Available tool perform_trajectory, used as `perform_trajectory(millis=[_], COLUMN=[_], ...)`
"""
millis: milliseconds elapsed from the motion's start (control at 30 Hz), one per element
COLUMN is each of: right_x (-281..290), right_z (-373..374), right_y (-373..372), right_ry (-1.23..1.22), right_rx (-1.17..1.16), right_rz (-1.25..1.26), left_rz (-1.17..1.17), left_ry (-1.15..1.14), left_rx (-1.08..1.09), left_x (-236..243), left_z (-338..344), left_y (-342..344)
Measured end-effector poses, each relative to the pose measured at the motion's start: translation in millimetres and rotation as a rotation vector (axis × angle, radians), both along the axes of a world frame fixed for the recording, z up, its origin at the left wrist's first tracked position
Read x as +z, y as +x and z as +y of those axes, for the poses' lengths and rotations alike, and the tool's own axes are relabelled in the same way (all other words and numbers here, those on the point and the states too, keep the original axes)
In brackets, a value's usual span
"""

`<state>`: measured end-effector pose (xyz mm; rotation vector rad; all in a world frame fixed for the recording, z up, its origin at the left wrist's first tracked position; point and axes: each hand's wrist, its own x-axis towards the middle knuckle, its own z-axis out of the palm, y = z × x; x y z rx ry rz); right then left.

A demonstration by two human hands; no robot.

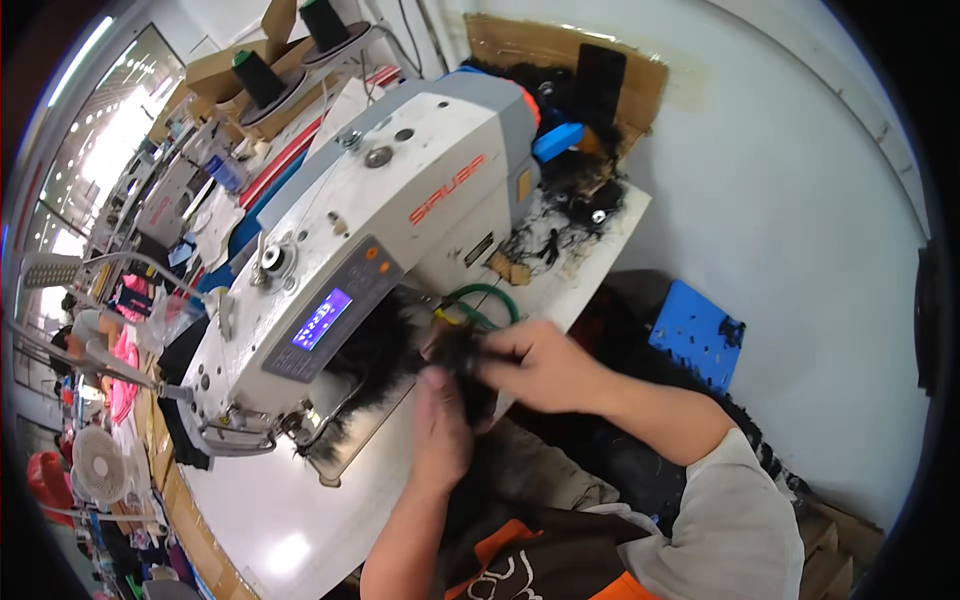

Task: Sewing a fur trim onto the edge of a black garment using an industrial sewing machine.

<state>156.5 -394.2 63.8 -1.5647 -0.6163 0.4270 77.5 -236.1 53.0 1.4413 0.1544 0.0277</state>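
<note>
A white industrial sewing machine [400,220] with a lit blue screen stands on a white table [270,500]. Black furry fabric [385,350] lies under its arm and runs toward the needle area. My left hand [440,425] is closed on the near end of this fabric at the table's edge. My right hand [540,365] pinches the same black fabric from the right, just above the left hand. Both hands meet on a dark tuft [462,355].
A green ring-shaped cord [490,300] lies on the table behind my hands. Black scraps [570,215] pile up beside the machine near a cardboard sheet [560,45]. A blue perforated crate [695,335] sits on the floor at right. Thread cones [260,80] stand at the back.
</note>
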Motion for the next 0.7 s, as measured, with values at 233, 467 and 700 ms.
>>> perform_trajectory(millis=[233, 467, 700], right_x=[38, 38, 25], right_z=[-81, -48, -7], right_y=[174, 332, 428], right_ry=[0.089, -0.147, 0.299], right_rx=[-0.635, -0.772, -0.352], right_rz=[0.125, -0.211, 0.191], left_rz=[0.116, 0.106, 0.163], left_ry=[0.073, 0.117, 0.351], left_rx=[-0.233, -0.200, -0.334], left_x=[-35, -90, -79], left_z=[-57, -75, -65], left_y=[-4, -36, -61])
